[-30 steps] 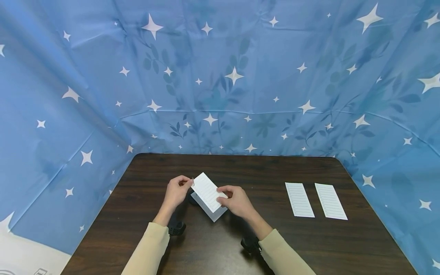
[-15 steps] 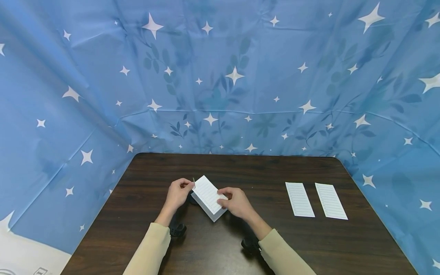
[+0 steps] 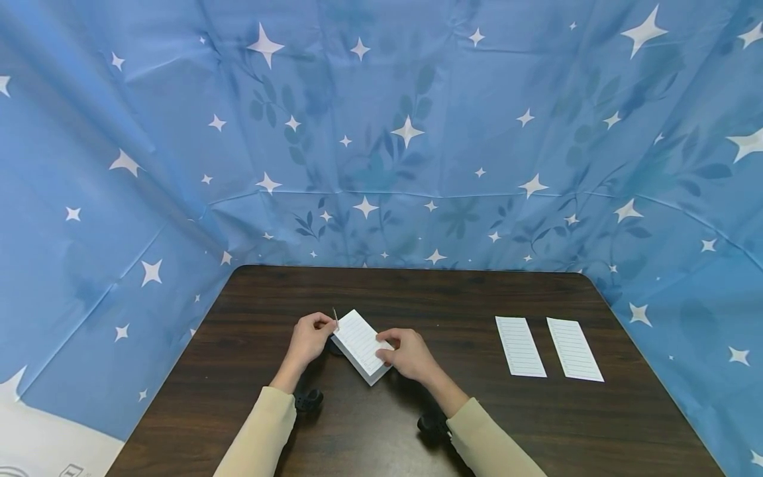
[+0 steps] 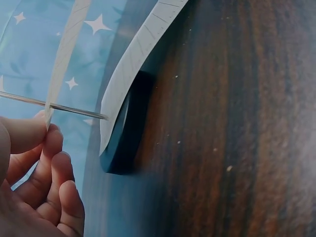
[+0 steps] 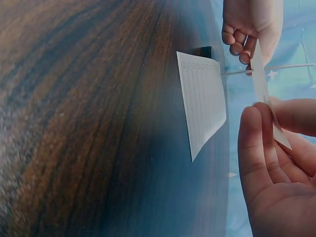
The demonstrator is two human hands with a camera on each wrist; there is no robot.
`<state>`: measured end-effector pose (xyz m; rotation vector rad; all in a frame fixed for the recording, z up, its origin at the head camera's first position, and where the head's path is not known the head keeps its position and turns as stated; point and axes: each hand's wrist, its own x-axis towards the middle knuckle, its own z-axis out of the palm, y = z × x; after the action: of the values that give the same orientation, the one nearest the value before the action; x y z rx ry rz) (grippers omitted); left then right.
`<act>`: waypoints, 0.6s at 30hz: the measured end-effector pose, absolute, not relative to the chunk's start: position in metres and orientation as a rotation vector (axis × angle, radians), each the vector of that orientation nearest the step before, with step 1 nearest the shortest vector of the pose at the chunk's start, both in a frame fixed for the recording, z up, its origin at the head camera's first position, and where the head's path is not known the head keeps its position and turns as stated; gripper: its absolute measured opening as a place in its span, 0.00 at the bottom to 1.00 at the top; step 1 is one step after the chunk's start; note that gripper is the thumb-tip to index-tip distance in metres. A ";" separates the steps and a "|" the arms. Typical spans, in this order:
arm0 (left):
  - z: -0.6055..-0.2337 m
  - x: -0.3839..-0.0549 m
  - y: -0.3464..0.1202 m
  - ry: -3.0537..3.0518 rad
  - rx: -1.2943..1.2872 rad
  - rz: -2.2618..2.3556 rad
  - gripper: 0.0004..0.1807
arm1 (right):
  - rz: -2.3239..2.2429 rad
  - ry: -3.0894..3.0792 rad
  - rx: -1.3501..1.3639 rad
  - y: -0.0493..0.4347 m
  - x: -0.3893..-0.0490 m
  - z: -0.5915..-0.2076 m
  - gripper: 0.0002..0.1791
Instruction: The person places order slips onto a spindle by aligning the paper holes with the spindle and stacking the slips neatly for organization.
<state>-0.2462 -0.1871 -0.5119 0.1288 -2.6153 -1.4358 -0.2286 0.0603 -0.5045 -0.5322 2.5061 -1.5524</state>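
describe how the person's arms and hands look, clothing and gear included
The left hand and right hand are ungloved, with no rings showing on the fingers. Plain, long, pale yellow sleeves cover the forearms and stop short of the wrists. A small black device shows by each cuff; no markings are readable.

Held card point(image 3: 357, 336): print point(image 3: 363, 343) illegibly small
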 end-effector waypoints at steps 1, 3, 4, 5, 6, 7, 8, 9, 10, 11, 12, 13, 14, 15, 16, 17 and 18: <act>-0.512 -0.246 -0.187 -2.619 0.135 -1.437 0.06 | -1.548 2.508 -0.533 0.060 -0.229 -0.505 0.15; -0.514 -0.246 -0.187 -2.626 0.145 -1.436 0.06 | -1.541 2.509 -0.534 0.060 -0.229 -0.507 0.15; -0.514 -0.246 -0.187 -2.631 0.147 -1.430 0.06 | -1.540 2.508 -0.535 0.060 -0.229 -0.508 0.15; -0.515 -0.246 -0.186 -2.633 0.154 -1.431 0.06 | -1.540 2.507 -0.534 0.060 -0.229 -0.508 0.15; -0.515 -0.247 -0.186 -2.633 0.154 -1.426 0.06 | -1.541 2.506 -0.535 0.060 -0.229 -0.509 0.15; -0.515 -0.247 -0.186 -2.633 0.154 -1.424 0.06 | -1.540 2.507 -0.535 0.060 -0.230 -0.510 0.15; -0.516 -0.247 -0.186 -2.633 0.148 -1.415 0.06 | -1.538 2.509 -0.535 0.060 -0.230 -0.510 0.15; -0.516 -0.247 -0.186 -2.633 0.148 -1.412 0.06 | -1.536 2.512 -0.533 0.060 -0.230 -0.511 0.15; -0.516 -0.247 -0.186 -2.634 0.147 -1.407 0.06 | -1.530 2.516 -0.533 0.059 -0.230 -0.511 0.15; -0.517 -0.247 -0.186 -2.635 0.148 -1.405 0.06 | -1.523 2.520 -0.531 0.059 -0.230 -0.512 0.15; -0.517 -0.247 -0.186 -2.638 0.147 -1.399 0.06 | -1.516 2.524 -0.531 0.059 -0.230 -0.512 0.15; -0.518 -0.247 -0.186 -2.643 0.147 -1.393 0.06 | -1.509 2.528 -0.531 0.059 -0.230 -0.513 0.15; -0.519 -0.248 -0.185 -2.647 0.146 -1.385 0.06 | -1.502 2.531 -0.533 0.059 -0.230 -0.514 0.15; -0.519 -0.248 -0.185 -2.650 0.150 -1.380 0.06 | -1.496 2.536 -0.534 0.058 -0.230 -0.514 0.14; -0.520 -0.248 -0.185 -2.654 0.152 -1.372 0.06 | -1.491 2.541 -0.536 0.058 -0.230 -0.515 0.14; -0.521 -0.248 -0.185 -2.658 0.153 -1.365 0.05 | -1.487 2.543 -0.537 0.058 -0.230 -0.515 0.14; -0.521 -0.248 -0.184 -2.661 0.157 -1.360 0.05 | -1.482 2.549 -0.538 0.058 -0.230 -0.515 0.14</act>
<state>-0.2483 -0.1843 -0.5212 0.1566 -2.6606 -1.3597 -0.2304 0.0576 -0.5154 -0.5384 2.5491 -1.4821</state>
